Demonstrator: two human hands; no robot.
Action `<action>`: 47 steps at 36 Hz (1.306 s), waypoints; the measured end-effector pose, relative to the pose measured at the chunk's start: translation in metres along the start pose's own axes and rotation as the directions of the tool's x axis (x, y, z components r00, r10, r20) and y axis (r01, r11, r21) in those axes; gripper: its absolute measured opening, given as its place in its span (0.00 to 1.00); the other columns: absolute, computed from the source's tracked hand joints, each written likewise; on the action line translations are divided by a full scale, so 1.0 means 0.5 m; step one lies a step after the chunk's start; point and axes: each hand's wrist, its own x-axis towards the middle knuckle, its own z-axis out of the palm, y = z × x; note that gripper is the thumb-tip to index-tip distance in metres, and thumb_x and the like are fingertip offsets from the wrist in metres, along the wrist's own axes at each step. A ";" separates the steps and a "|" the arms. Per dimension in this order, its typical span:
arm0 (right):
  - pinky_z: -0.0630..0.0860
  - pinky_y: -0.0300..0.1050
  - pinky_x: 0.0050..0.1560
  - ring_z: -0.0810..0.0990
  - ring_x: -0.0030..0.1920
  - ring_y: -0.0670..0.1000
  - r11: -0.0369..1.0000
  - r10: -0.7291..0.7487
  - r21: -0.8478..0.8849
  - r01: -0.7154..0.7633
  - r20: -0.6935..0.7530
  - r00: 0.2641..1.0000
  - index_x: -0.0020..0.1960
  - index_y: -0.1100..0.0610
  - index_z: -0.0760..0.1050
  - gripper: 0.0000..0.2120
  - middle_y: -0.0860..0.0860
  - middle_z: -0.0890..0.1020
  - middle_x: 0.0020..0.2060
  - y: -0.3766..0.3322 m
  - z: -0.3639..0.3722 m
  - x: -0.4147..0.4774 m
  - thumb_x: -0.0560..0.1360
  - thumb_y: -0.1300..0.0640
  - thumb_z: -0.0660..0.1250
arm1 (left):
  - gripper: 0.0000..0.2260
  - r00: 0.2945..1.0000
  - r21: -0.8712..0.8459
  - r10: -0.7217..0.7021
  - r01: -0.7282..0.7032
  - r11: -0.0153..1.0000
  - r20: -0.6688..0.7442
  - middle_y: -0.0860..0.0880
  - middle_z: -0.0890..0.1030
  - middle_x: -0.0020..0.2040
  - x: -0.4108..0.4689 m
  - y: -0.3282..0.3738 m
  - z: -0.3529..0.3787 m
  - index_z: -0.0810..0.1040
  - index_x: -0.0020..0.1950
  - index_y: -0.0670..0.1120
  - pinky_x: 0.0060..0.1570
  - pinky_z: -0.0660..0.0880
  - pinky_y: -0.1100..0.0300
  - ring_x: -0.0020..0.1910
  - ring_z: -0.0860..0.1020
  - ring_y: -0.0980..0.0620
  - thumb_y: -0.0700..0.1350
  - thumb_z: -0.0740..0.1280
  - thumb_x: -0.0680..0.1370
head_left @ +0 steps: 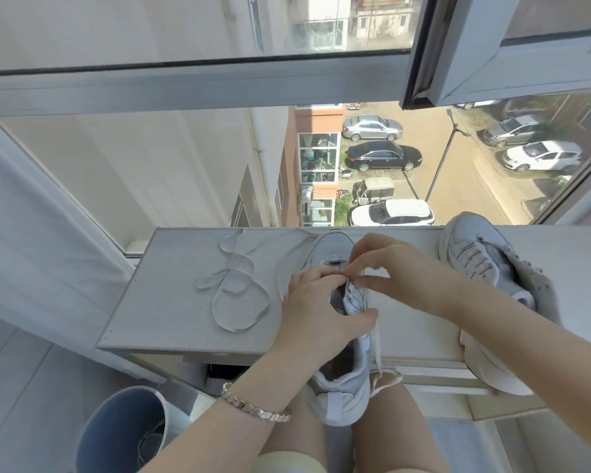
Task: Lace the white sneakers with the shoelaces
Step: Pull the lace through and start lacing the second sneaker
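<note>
One white sneaker (345, 322) lies lengthwise on the counter (171, 302), toe toward the window, heel hanging off the near edge above the person's knees. The left hand (316, 312) is clamped around its middle, thumb across the tongue, steadying it. The right hand (386, 264) comes in from the right, fingertips pinched on the shoelace (377, 339) right at the eyelets; that lace trails down the sneaker's right side and off the counter edge, and another stretch curves away from the toe toward the window.

Just left of the sneaker, a second shoelace (232, 291) lies loose on the counter in tangled loops, free of both hands. Over to the right, well apart, the other sneaker (485, 291) lies across the counter with its heel end past the near edge; the right forearm crosses in front of it.

A bracelet (256, 404) sits on the left wrist. Down on the floor at lower left stands a bin (123, 431) with something stringy inside, too dim to tell what. Beyond the counter, the window (287, 80) looks onto parked cars (382, 155) far below.
</note>
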 end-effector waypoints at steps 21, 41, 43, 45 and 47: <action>0.78 0.43 0.31 0.80 0.35 0.51 0.897 -0.437 -0.261 0.358 -0.398 0.807 0.39 0.60 0.82 0.19 0.51 0.83 0.39 0.048 0.050 -0.007 0.79 0.51 0.60 | 0.23 0.999 0.009 -0.033 0.033 0.999 0.033 0.70 0.66 0.50 0.000 0.004 -0.002 0.79 0.54 0.54 0.62 0.62 0.64 0.58 0.59 0.63 0.61 0.67 0.62; 0.66 0.38 0.28 0.72 0.28 0.49 0.256 0.763 0.594 -0.762 0.360 0.537 0.38 0.61 0.74 0.25 0.53 0.77 0.30 0.016 0.034 0.028 0.78 0.40 0.56 | 0.21 0.998 0.031 -0.040 0.038 0.999 0.047 0.66 0.65 0.53 0.002 -0.001 -0.001 0.77 0.60 0.53 0.61 0.59 0.64 0.58 0.58 0.63 0.56 0.72 0.70; 0.64 0.38 0.27 0.70 0.27 0.48 0.264 0.767 0.582 -0.769 0.357 0.533 0.37 0.60 0.72 0.21 0.53 0.75 0.29 0.018 0.043 0.044 0.77 0.43 0.61 | 0.20 0.998 0.035 -0.045 0.043 0.998 0.040 0.66 0.65 0.53 0.002 0.001 -0.002 0.77 0.60 0.53 0.61 0.59 0.64 0.59 0.58 0.62 0.55 0.72 0.70; 0.62 0.37 0.25 0.68 0.26 0.48 0.238 0.753 0.619 -0.749 0.369 0.545 0.37 0.59 0.70 0.16 0.52 0.73 0.28 0.021 0.041 0.057 0.77 0.48 0.64 | 0.20 0.998 0.044 -0.046 0.044 0.998 0.037 0.66 0.65 0.52 0.002 0.002 -0.005 0.77 0.60 0.53 0.60 0.59 0.64 0.60 0.58 0.61 0.56 0.72 0.70; 0.62 0.35 0.23 0.67 0.26 0.47 0.193 0.718 0.679 -0.708 0.394 0.574 0.37 0.58 0.69 0.13 0.51 0.71 0.27 0.025 0.031 0.066 0.77 0.55 0.64 | 0.21 0.998 0.047 -0.047 0.045 0.998 0.044 0.67 0.64 0.52 0.002 0.003 -0.007 0.77 0.60 0.53 0.60 0.59 0.64 0.61 0.59 0.60 0.56 0.72 0.70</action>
